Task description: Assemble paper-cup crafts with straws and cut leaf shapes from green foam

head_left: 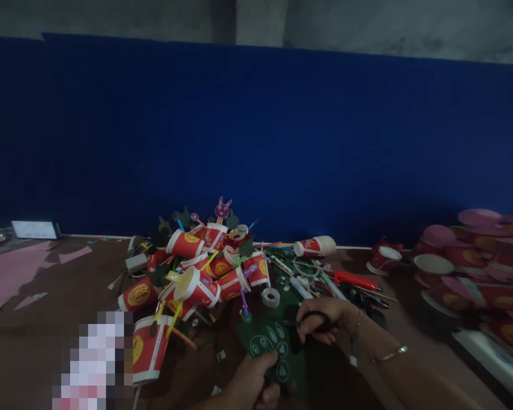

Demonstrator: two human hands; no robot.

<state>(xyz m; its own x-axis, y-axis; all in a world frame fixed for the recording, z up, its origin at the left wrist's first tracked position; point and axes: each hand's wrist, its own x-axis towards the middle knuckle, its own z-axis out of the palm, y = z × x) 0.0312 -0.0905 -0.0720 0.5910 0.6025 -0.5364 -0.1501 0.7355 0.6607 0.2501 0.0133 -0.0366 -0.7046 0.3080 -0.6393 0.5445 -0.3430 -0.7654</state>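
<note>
My left hand (256, 377) pinches a dark green sheet of paper (298, 367) between thumb and fingers. White outlines are drawn on the sheet: a round face, pointed ear shapes and small circles with marks inside. Black-handled scissors (320, 314) are in my right hand (340, 315), with fingers through the loops. Their blades point left, at the sheet's upper edge by the ear outlines; whether they touch the paper I cannot tell. Just beyond lie a roll of white tape (271, 297) and a purple straw (244, 303) with a green cutout on its end.
Red and white paper cups (200, 287) with straws are heaped left of centre, one topped by a rabbit face (222, 209). Pens and a red-handled tool (354, 280) lie behind my right hand. More cups (465, 256) stand right, near a white power strip (493, 361). Pink paper (15, 273) lies left.
</note>
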